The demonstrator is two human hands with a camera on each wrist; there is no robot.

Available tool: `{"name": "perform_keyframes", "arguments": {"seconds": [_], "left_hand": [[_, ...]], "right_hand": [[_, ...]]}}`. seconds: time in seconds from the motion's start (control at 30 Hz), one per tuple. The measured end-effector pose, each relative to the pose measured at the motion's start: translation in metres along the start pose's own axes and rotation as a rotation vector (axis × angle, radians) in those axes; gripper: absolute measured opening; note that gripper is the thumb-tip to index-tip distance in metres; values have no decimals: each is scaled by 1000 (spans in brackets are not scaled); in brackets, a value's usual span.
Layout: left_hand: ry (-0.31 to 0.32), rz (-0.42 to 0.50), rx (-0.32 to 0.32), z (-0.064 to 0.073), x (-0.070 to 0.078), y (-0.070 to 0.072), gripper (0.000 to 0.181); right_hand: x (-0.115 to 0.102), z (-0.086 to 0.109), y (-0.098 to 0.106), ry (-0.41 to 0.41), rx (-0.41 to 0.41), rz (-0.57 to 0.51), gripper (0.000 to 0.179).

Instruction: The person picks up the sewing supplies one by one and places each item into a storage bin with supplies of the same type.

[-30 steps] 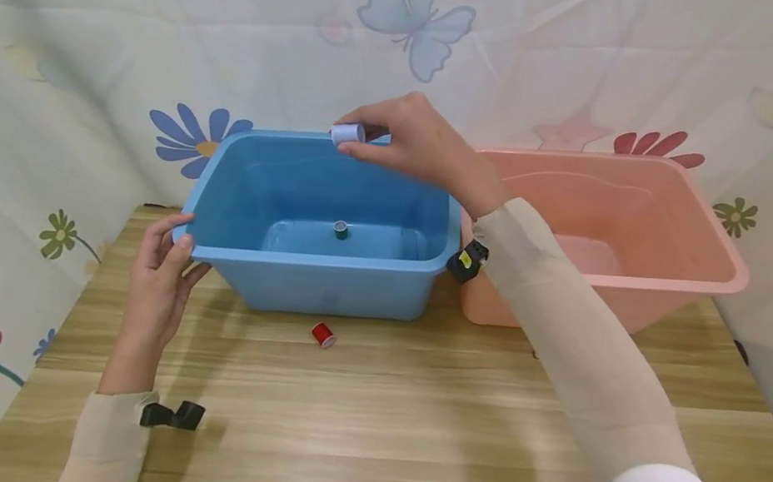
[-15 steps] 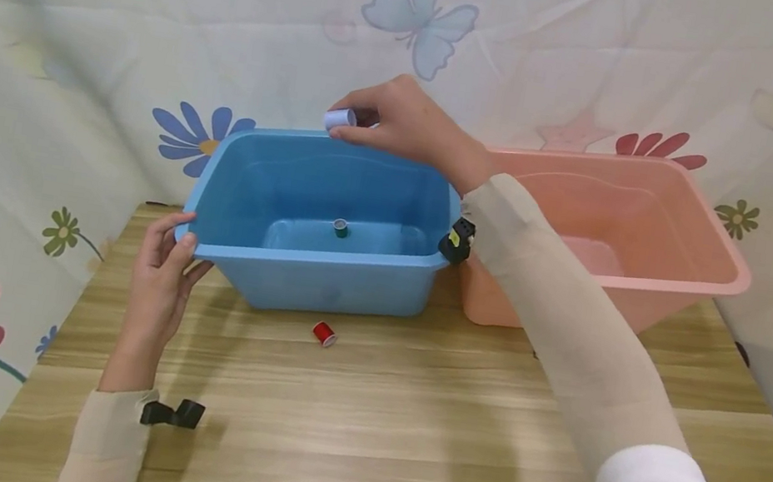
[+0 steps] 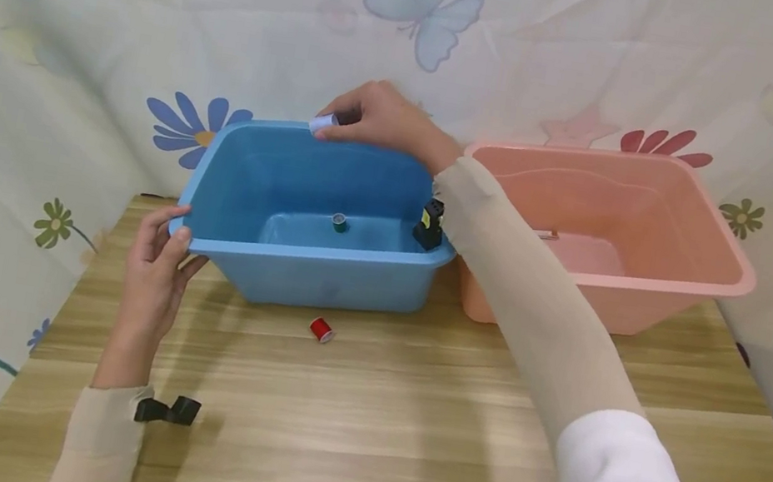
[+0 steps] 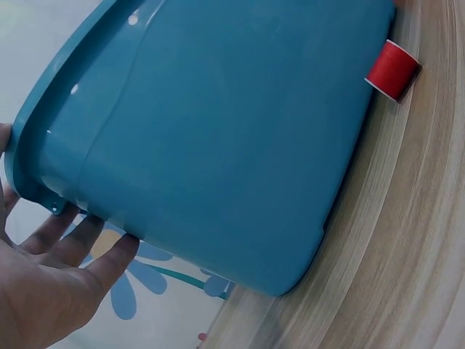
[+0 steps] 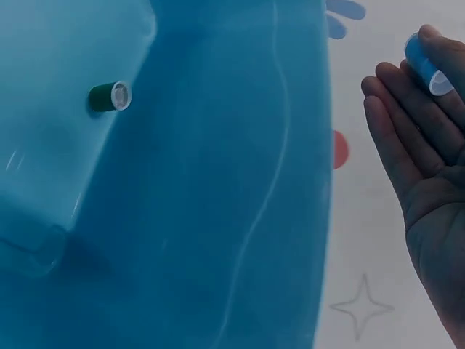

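My right hand (image 3: 389, 119) pinches a pale blue spool of thread (image 3: 324, 124) between thumb and fingertips, above the back rim of a blue plastic bin (image 3: 319, 285). In the right wrist view the same spool (image 5: 427, 65) shows at the fingertips, with the other fingers extended. My left hand (image 3: 157, 264) holds the bin's front left corner, thumb on the rim and fingers beneath it. A green spool of thread (image 3: 339, 222) stands on the floor of the blue bin. On the table in front of it lies a red spool of thread (image 3: 321, 330).
A pink bin (image 3: 651, 296) stands right of the blue one, partly behind my right forearm. A small, unclear item (image 3: 547, 234) shows inside it. The wooden table (image 3: 355, 438) runs up to a patterned cloth backdrop (image 3: 540, 38).
My right hand has moved a little left with the pale blue spool, and its forearm has swung left, uncovering more of the pink bin. My left hand stays on the blue bin's corner.
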State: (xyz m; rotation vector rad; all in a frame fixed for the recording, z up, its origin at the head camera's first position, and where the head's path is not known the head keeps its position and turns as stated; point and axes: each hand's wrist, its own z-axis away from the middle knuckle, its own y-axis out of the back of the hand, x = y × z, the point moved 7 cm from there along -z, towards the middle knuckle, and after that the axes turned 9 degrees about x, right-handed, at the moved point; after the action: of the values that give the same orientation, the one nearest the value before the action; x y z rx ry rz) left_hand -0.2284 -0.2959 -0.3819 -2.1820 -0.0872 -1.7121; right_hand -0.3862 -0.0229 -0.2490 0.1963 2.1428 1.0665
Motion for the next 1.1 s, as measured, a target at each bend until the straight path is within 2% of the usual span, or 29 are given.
{"name": "perform_keyframes", "arguments": {"seconds": [0.17, 0.53, 0.93, 1.1], "left_hand": [[10, 1, -1, 4, 0, 3, 37], [1, 5, 3, 8, 2, 5, 37], [0, -3, 4, 10, 0, 4, 36], [-5, 9, 7, 10, 0, 4, 36]], "right_hand": [[9, -2, -14, -28, -63, -67, 39], [26, 3, -36, -90, -131, -145, 31], [23, 4, -51, -92, -214, -118, 33], [21, 6, -55, -94, -262, -72, 35]]}}
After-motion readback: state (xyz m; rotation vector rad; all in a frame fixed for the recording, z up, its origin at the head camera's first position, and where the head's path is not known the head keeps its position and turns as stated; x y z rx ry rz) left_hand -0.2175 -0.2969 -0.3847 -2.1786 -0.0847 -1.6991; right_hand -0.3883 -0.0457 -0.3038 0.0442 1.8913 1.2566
